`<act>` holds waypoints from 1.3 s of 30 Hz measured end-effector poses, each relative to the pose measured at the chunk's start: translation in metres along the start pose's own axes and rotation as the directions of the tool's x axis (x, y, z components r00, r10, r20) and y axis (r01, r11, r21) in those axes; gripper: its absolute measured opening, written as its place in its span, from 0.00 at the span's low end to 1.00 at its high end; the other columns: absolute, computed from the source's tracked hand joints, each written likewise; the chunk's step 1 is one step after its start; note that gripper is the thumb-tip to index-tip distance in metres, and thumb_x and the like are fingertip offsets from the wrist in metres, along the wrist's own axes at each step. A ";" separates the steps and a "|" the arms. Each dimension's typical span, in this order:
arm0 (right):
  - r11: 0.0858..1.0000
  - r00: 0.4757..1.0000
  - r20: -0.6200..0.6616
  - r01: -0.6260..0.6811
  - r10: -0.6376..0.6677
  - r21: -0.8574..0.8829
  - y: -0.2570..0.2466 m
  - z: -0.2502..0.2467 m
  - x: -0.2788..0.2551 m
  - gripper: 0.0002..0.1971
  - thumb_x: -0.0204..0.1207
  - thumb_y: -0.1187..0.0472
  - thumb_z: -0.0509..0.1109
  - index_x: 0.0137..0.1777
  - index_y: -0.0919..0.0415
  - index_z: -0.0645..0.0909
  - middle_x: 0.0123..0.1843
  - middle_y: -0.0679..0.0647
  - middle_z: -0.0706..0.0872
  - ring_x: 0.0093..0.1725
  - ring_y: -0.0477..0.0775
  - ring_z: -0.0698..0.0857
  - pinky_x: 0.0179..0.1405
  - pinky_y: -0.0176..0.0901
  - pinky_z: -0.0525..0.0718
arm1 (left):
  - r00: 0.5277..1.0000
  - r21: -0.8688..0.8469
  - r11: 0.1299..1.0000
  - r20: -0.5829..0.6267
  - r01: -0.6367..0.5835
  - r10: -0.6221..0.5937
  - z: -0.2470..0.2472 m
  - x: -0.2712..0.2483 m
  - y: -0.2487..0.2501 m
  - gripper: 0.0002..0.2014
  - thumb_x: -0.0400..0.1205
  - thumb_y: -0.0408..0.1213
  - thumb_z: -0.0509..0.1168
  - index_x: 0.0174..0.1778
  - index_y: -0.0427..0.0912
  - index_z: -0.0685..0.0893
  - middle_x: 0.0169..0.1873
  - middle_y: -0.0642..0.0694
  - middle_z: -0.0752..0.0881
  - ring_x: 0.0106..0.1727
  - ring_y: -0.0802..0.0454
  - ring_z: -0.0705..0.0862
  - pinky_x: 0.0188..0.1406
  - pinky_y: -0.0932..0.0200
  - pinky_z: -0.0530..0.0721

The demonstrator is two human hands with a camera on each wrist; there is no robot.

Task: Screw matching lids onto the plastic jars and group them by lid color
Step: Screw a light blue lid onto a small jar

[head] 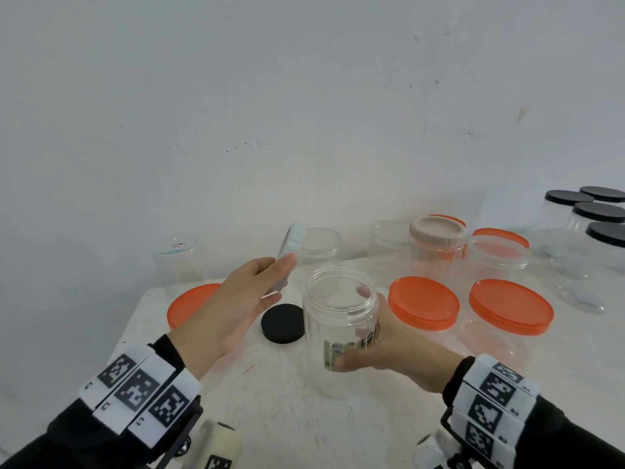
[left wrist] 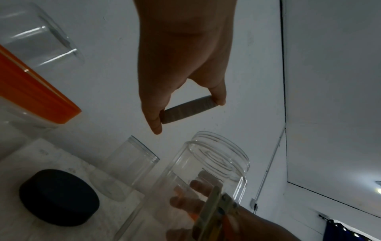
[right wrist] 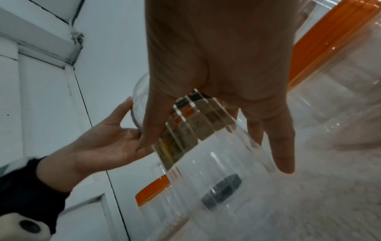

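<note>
Two hands work mid-table: the right hand [head: 389, 346] grips an open clear jar [head: 340, 319], the left hand [head: 236, 299] pinches a white lid [head: 291, 245]. Next, seat it squarely and twist.

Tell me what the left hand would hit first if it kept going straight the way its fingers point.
Likely the lidless clear jar standing just beyond the white lid that the left hand holds; depth is uncertain.

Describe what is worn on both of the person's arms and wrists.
Both arms wear black long sleeves. Each wrist carries a white band printed with square black-and-white coded markers; the right wrist's band looks the same. Both hands, left hand and right hand, are bare.
</note>
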State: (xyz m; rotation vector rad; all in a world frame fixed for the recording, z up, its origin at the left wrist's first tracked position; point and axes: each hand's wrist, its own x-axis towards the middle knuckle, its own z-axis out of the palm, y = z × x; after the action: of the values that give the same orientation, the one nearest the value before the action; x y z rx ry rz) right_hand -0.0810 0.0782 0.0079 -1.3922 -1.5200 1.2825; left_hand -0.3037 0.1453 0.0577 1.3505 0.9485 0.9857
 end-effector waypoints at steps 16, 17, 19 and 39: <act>0.996 0.987 -0.131 0.092 -0.089 0.018 0.003 0.013 0.003 0.47 0.58 0.57 0.87 0.69 0.35 0.61 0.64 0.40 0.80 0.58 0.36 0.84 0.50 0.34 0.86 | 0.981 0.310 0.942 0.178 -0.128 0.075 0.031 0.001 0.007 0.38 0.59 0.53 0.80 0.65 0.61 0.75 0.60 0.62 0.83 0.62 0.65 0.81 0.57 0.67 0.80; 0.995 0.987 -0.133 0.095 -0.092 0.018 0.004 0.014 0.003 0.47 0.58 0.57 0.88 0.69 0.36 0.61 0.63 0.39 0.80 0.57 0.34 0.83 0.50 0.33 0.86 | 0.979 0.320 0.937 0.185 -0.137 0.080 0.032 -0.001 0.007 0.41 0.59 0.53 0.81 0.68 0.60 0.73 0.61 0.62 0.82 0.63 0.66 0.81 0.56 0.67 0.80; 0.995 0.986 -0.134 0.100 -0.096 0.020 0.004 0.014 0.003 0.47 0.58 0.57 0.88 0.70 0.37 0.61 0.63 0.39 0.80 0.56 0.32 0.83 0.50 0.33 0.85 | 0.977 0.339 0.929 0.196 -0.151 0.087 0.033 -0.002 0.007 0.43 0.60 0.55 0.82 0.71 0.60 0.71 0.63 0.63 0.80 0.62 0.69 0.80 0.53 0.71 0.80; 0.984 1.000 0.000 -0.008 0.008 -0.176 -0.015 -0.011 -0.012 0.63 0.53 0.53 0.88 0.81 0.35 0.47 0.75 0.31 0.66 0.69 0.34 0.72 0.65 0.38 0.78 | 0.945 0.292 0.952 0.326 -0.088 -0.012 0.021 -0.004 -0.024 0.61 0.57 0.54 0.84 0.81 0.69 0.50 0.72 0.75 0.67 0.77 0.63 0.66 0.79 0.52 0.67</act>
State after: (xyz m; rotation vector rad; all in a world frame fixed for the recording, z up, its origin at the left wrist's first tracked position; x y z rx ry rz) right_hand -0.0725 0.0697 0.0267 -1.5096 -1.6638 1.1765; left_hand -0.2844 0.1346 0.0341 1.7342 0.8436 0.6307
